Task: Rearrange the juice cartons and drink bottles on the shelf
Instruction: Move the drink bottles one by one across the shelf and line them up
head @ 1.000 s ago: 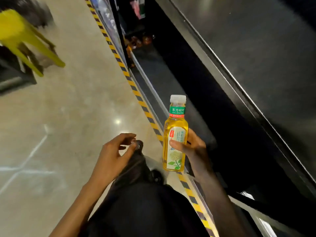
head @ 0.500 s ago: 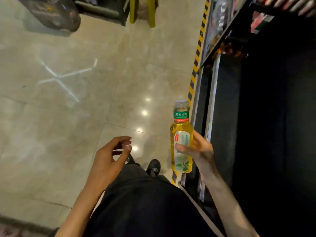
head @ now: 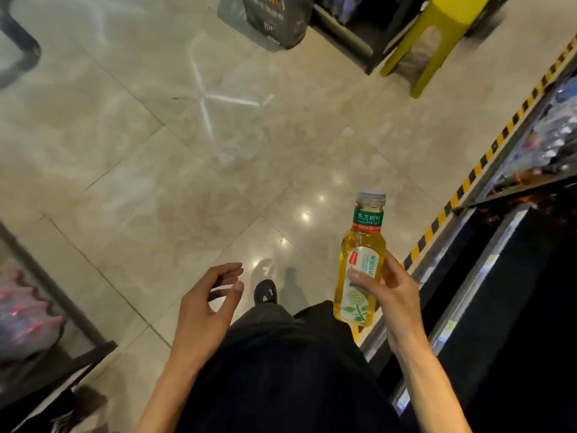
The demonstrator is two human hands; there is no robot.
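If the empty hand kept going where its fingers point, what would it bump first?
Probably nothing: the left hand points ahead over bare floor, passing left of the bottle. Depth is unclear.

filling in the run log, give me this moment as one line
right hand: holds tea bottle upright | left hand: free, fingers loosely curled | shelf: on the right, bottle not on it

One wide-angle view sits at the person's head and looks steeply down past the dark-clad torso to the floor. Both hands lie near the lens, low in the middle: the left hand, and to its right the right hand holding a bottle upright. Beyond the right hand the shelf runs along the frame's right side, its depths too dark to read. Far ahead of the hands, a stool and a basket smear at the top edge, probably from head motion.
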